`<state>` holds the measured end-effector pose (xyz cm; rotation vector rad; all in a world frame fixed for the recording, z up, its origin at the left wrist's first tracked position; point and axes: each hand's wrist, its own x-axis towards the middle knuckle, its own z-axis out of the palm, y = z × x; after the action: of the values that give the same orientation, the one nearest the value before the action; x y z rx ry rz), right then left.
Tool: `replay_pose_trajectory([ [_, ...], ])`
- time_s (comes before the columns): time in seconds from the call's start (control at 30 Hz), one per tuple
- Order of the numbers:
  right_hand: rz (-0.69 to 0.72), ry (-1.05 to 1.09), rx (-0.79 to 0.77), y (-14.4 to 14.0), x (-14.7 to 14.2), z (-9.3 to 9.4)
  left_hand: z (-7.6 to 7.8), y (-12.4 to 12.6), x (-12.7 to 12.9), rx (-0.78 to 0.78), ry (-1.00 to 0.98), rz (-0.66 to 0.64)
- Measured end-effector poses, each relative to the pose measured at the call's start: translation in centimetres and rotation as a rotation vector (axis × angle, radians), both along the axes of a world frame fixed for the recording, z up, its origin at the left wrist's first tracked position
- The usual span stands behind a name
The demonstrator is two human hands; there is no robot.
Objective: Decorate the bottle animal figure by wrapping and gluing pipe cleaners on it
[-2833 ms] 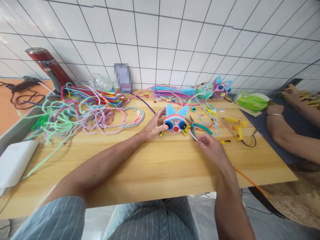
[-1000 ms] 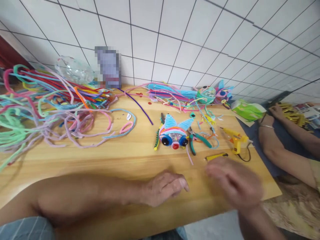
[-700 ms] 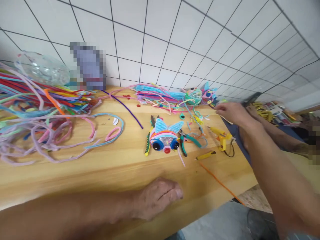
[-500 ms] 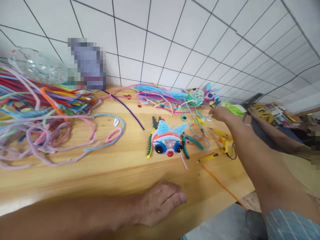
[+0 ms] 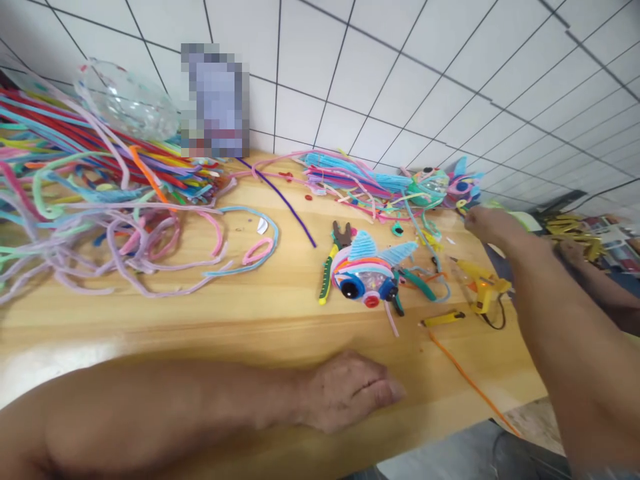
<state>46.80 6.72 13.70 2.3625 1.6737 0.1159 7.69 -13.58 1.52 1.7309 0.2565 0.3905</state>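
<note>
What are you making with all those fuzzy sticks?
A person sits at a wooden table strewn with colourful fuzzy sticks. A little toy animal face with blue ears lies in the middle. The left hand rests on the table, holding nothing. The right hand reaches toward the far edge, near a yellow glue gun.

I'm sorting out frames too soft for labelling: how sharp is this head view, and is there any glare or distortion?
Head view: the right hand and the left hand are motion-blurred, the blue-eared pipe-cleaner craft animal is fairly sharp; window glare whitens the pale wooden table at the near left; the wall's tile lines bow from the wide lens; a pixelated block covers something by the wall.
</note>
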Motion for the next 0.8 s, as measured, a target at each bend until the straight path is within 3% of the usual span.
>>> replay_pose_trajectory([
  [0.13,0.084,0.042,0.182,-5.0,-3.5,3.2,-0.3,-0.3,0.2,-0.061,-0.007,0.012],
  [0.17,0.147,0.134,0.335,-6.9,-5.1,3.4,-0.3,-0.3,0.2,-0.069,-0.007,0.012],
  [0.2,0.22,0.226,0.446,-8.8,-6.8,3.5,-0.3,-0.4,0.2,-0.073,-0.005,0.012],
  [0.23,0.316,0.294,0.458,-10.6,-8.7,3.3,-0.3,-0.4,0.3,-0.075,-0.004,0.013],
  [0.37,0.671,0.439,0.397,-15.4,-15.3,1.4,0.0,-0.3,0.2,-0.083,-0.004,0.01],
  [0.47,0.795,0.514,0.324,-15.8,-17.3,-0.1,0.2,-0.3,0.1,-0.086,-0.005,0.007],
  [0.57,0.832,0.524,0.282,-15.2,-17.3,-0.9,0.3,-0.2,0.0,-0.055,-0.009,0.009],
  [0.8,0.842,0.488,0.317,-15.5,-16.9,-0.7,0.1,-0.2,0.0,-0.023,0.005,0.009],
])
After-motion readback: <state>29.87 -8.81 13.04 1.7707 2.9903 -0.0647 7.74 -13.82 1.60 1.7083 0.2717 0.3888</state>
